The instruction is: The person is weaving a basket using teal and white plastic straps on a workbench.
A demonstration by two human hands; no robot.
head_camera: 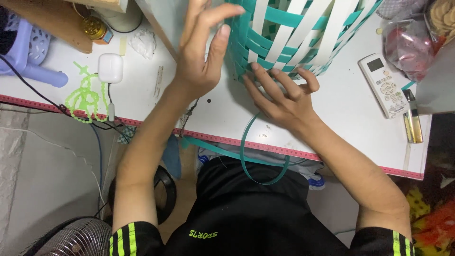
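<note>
A woven basket [294, 33] of teal and white plastic strips stands on the white table [341, 104]. My left hand [201, 52] presses flat against the basket's left side, fingers spread upward. My right hand [282, 95] rests at the basket's lower edge, fingertips pushing on the weave. A loose teal strip [246, 156] curls from under my right hand, over the table's front edge and down to my lap.
A white remote control [386, 85] and a lighter [413, 121] lie at the right, beside a plastic bag [410, 45]. At the left are a white earbud case [110, 68], a green bead string [85, 97], cables and a purple plastic stool [28, 52]. A fan [76, 239] stands on the floor.
</note>
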